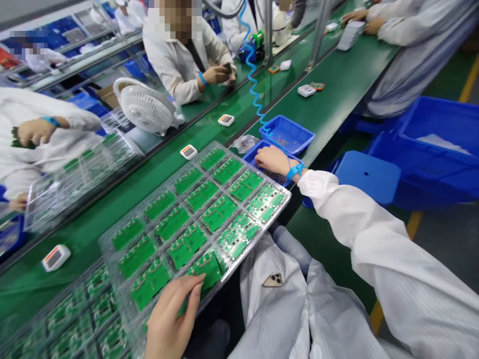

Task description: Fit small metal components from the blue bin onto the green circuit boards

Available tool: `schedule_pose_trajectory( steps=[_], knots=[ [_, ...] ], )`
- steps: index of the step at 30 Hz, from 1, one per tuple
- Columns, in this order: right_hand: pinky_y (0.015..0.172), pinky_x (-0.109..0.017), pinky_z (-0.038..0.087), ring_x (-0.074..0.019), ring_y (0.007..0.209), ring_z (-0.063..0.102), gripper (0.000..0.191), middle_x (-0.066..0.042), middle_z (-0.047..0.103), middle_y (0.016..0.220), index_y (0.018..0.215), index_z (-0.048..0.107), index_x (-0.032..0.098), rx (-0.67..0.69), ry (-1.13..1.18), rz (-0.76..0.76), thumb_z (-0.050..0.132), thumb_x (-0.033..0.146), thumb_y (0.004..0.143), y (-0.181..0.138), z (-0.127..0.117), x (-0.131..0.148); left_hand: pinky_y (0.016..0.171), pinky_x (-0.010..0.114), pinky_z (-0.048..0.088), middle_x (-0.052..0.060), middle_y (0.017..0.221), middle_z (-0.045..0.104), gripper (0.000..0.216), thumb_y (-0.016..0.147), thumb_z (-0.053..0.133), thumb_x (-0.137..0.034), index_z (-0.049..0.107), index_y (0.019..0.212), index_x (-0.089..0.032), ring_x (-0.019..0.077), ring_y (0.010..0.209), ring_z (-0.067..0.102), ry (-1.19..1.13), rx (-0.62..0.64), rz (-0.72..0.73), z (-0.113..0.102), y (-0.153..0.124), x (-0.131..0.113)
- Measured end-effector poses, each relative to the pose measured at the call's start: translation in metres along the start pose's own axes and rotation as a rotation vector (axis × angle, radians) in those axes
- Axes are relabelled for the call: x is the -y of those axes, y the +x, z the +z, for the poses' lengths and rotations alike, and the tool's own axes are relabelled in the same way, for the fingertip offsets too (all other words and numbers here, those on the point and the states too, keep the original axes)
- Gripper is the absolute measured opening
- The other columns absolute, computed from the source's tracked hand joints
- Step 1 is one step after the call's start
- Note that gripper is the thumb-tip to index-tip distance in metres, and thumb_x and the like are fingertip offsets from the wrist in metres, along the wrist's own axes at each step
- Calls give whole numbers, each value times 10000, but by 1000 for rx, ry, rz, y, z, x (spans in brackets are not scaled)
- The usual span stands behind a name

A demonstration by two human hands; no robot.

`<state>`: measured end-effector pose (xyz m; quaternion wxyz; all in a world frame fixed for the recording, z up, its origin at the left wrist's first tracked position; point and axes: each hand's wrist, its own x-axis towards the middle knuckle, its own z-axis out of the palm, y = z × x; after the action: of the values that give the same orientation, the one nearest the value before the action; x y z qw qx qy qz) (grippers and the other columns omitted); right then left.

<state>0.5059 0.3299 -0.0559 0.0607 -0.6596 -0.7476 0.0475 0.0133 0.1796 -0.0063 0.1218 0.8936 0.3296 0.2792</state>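
Observation:
A clear plastic tray (112, 244) full of green circuit boards lies across the green bench edge in front of me. My left hand (174, 319) rests at its near edge, thumb and fingers pinching the nearest green circuit board (205, 267). My right hand (273, 159), with a blue wrist strap (295, 170) on a coiled blue cord (254, 89), reaches palm down into a small blue bin (251, 155) of tiny dark parts; its fingertips are hidden.
A second blue bin (299, 134) stands behind the first. More board trays (75, 319) lie at left. White devices (56, 257) ride the green conveyor (164, 164). A white fan (144, 107), a blue stool (364, 174) and blue crates (441, 149) surround me; other workers sit opposite.

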Motion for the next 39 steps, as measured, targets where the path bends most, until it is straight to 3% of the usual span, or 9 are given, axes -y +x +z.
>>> schedule_pose_trajectory(
  steps=[3, 8, 12, 16, 21, 24, 28, 36, 39],
  knots=[
    [977, -422, 527, -326, 1146, 753, 197, -207, 831, 1263, 1157, 844, 128, -92, 96, -12, 695, 252, 1119, -8, -7, -1, 909, 283, 641, 11, 1057, 842, 123, 1157, 685, -195, 782, 1197, -261, 170, 937, 835, 41, -18, -67, 1, -2, -5],
    [901, -479, 616, -304, 908, 739, 168, -125, 843, 1047, 1108, 821, 236, -330, 643, 61, 795, 397, 1067, -39, -27, 31, 927, 362, 613, 44, 1081, 853, 110, 1173, 659, -188, 755, 1201, -235, 221, 986, 807, 214, -38, -148, 5, -3, -2],
    [823, -436, 653, -273, 879, 769, 202, -58, 832, 977, 1026, 820, 283, -260, 1054, 24, 903, 462, 981, -80, -42, 92, 842, 427, 544, 66, 975, 801, 203, 1169, 712, -387, 769, 1210, -196, 278, 893, 747, 404, 22, -257, 11, -7, -4],
    [799, -380, 675, -221, 834, 754, 262, -32, 803, 931, 989, 816, 286, -88, 1259, -101, 944, 514, 968, -99, -39, 142, 858, 436, 499, 73, 976, 775, 389, 1111, 764, -597, 750, 1147, -210, 303, 923, 723, 503, 104, -407, 19, -9, -16],
    [791, -377, 681, -213, 828, 731, 400, -54, 794, 962, 991, 788, 281, 6, 1360, -173, 910, 662, 990, -98, -30, 171, 820, 402, 438, 14, 855, 696, 364, 1099, 787, -578, 679, 1038, -237, 265, 836, 673, 366, 67, -582, 31, -5, -23],
    [785, -366, 669, -207, 828, 719, 452, -43, 775, 943, 978, 755, 267, 46, 1394, -174, 904, 694, 984, -98, -26, 182, 794, 383, 408, -26, 775, 609, 312, 1119, 770, -518, 664, 1003, -248, 240, 778, 625, 270, 23, -605, 35, -2, -23],
    [826, -362, 669, -208, 872, 731, 409, -46, 779, 978, 1011, 754, 261, 64, 1423, -175, 889, 648, 1019, -106, -15, 193, 815, 404, 400, 19, 878, 708, 306, 1103, 797, -514, 683, 1054, -234, 275, 860, 661, 367, -15, -593, 39, 0, -27],
    [884, -399, 688, -243, 980, 795, 112, -51, 840, 1080, 1169, 832, 297, -125, 1263, -199, 802, 391, 1115, -119, 5, 200, 867, 440, 423, 100, 1040, 824, 388, 1077, 847, -506, 760, 1248, -168, 336, 997, 741, 448, 50, -568, 49, 2, -36],
    [902, -457, 698, -282, 1033, 827, 118, -52, 881, 1123, 1182, 886, 330, -187, 1135, -253, 784, 333, 1123, -120, 6, 200, 863, 436, 432, 95, 1029, 815, 421, 1092, 821, -518, 762, 1320, -169, 329, 986, 733, 456, 49, -567, 49, 0, -36]
  ],
)
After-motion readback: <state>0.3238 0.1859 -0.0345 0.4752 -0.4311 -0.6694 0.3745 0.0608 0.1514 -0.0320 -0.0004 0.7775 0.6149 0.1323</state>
